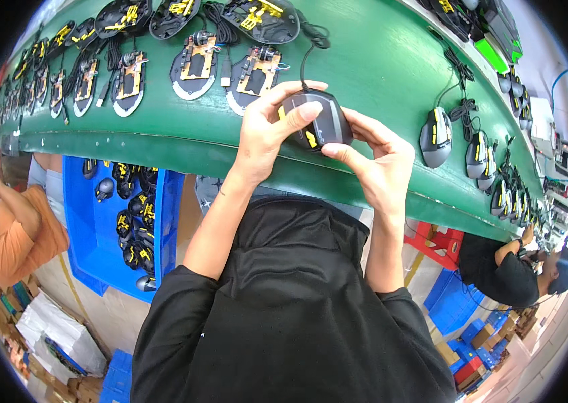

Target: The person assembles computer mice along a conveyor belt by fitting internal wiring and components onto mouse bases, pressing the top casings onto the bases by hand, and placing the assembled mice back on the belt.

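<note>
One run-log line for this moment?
left hand: holding black mouse | right hand: holding black mouse | nearby: open mouse bases on green bench

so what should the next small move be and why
Perhaps press the black plastic mouse with yellow accents gently together: the left hand has its thumb on top, the right hand has its thumb at the near edge, and whether the shell is fully seated cannot be told.

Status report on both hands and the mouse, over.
Left grip and right grip both on black mouse. Mouse held over green table, cord attached. Opened mouse half partly behind left grip; nothing seen blocking.
</note>
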`<action>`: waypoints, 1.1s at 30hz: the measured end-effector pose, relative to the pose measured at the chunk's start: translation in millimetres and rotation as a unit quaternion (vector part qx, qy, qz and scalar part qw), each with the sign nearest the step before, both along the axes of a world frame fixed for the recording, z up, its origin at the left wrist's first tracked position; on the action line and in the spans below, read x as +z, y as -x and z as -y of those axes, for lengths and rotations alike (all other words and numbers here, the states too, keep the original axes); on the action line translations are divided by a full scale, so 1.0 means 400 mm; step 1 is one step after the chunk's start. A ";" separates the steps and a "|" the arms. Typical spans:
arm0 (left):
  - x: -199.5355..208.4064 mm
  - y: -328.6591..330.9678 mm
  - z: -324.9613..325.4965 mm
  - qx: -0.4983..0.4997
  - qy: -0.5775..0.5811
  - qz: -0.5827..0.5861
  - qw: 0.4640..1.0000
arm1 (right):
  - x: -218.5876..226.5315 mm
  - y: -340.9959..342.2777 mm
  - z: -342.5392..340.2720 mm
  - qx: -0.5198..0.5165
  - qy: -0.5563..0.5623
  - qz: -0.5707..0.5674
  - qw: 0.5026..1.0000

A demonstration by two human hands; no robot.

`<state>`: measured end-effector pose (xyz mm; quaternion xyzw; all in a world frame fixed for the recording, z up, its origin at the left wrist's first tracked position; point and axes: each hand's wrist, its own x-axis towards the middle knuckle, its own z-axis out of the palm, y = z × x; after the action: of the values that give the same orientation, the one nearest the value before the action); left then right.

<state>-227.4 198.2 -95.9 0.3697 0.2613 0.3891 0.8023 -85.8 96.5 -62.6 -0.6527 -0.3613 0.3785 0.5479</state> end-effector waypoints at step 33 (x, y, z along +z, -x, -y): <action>0.053 0.089 -0.021 0.100 -0.368 -0.410 0.828 | -0.046 -0.182 0.041 -0.271 0.071 -0.002 0.960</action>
<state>-263.1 206.8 -74.8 0.7354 0.4389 0.3470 0.3824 -12.9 79.9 -80.8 -0.7626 -0.1421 0.2416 0.5829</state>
